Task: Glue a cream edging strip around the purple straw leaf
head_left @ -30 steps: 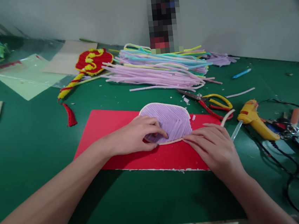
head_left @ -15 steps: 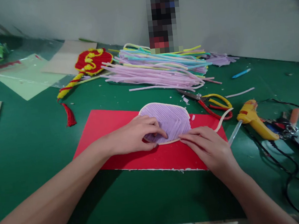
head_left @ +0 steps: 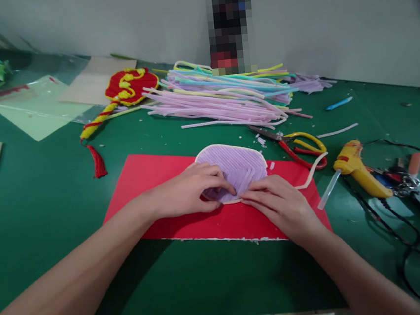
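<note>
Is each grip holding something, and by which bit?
The right grip holds the cream strip where it meets the near edge of the purple pad. The left grip rests on the pad's left part; I can't tell whether it pinches.

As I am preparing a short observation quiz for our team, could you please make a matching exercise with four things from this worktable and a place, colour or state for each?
Column 1
1. Purple ribbed piece
2. Scissors
3. Glue gun
4. Tassel

Column 2
A. One yellow handle, one red handle
B. Red, at the end of a yellow-and-red handle
C. Over the red sheet, under the left hand
D. Yellow, with a translucent stick poking out

Right pairs: 1-C, 2-A, 3-D, 4-B
</note>
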`<state>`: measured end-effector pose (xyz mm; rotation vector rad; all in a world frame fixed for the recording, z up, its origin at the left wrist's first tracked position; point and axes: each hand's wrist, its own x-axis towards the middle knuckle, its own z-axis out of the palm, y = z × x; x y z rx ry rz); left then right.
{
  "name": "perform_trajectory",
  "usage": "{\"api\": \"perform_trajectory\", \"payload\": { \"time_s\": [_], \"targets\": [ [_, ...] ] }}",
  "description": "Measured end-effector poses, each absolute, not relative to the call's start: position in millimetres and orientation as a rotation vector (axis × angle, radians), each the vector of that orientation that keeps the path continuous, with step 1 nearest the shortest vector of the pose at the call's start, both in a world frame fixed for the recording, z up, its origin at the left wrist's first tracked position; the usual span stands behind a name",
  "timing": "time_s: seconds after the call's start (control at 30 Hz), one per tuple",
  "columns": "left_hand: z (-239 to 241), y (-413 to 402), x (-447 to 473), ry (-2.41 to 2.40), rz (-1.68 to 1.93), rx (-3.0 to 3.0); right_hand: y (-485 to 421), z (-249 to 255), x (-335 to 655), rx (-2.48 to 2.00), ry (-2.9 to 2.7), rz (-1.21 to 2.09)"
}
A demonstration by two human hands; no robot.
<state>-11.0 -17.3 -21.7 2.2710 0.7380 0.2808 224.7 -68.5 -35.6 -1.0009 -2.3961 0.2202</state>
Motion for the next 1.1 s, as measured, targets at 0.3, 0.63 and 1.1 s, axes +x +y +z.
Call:
{"api": "perform_trajectory", "payload": {
  "time_s": [0.3,0.63,1.1],
  "targets": [
    [-22.9,-17.3,-11.2,0.739,0.273,2.275,-66.6,-38.6,225.8,-0.950,-2.404,0.218],
    [-21.6,-15.9,-10.4,0.741,0.249,2.272,-62.5,-42.1,227.3,-0.954,-2.365,0.319],
    [-21.9,-15.9,-10.9,0.745,0.242,2.274,-60.4,-41.6,222.4,-1.033,-2.282,0.390]
  ]
}}
